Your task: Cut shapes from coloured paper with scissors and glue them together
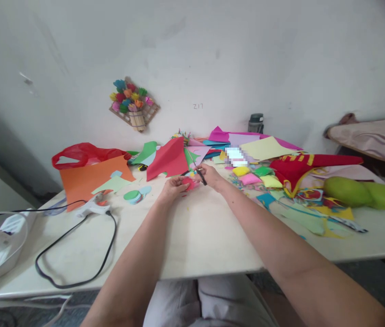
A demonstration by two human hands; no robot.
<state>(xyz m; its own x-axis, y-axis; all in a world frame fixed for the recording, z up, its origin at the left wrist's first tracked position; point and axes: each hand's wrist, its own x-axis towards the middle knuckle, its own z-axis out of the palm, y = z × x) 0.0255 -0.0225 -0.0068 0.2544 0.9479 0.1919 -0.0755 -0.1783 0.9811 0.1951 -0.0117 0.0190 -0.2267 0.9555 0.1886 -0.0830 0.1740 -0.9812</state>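
Note:
My left hand point(172, 189) pinches a small red piece of paper point(188, 183) above the middle of the table. My right hand point(210, 177) is closed on a pair of scissors point(199, 173), whose blades point away toward the wall. Both hands are close together, with the red paper between them. Just behind them a large red sheet point(168, 160) stands propped at a slant. To the left of my left hand lies a small stack of round paper discs point(132, 196), green on top, with a pale blue disc point(146, 190) beside it.
Left are an orange sheet point(92, 177), a red plastic bag point(83, 153), a white glue gun point(93, 206) with a black cord and a power strip point(4, 240). Right are a phone point(236, 156), coloured packets point(250, 178), green fruits point(362, 193) and paper scraps. A bottle point(255, 123) stands behind.

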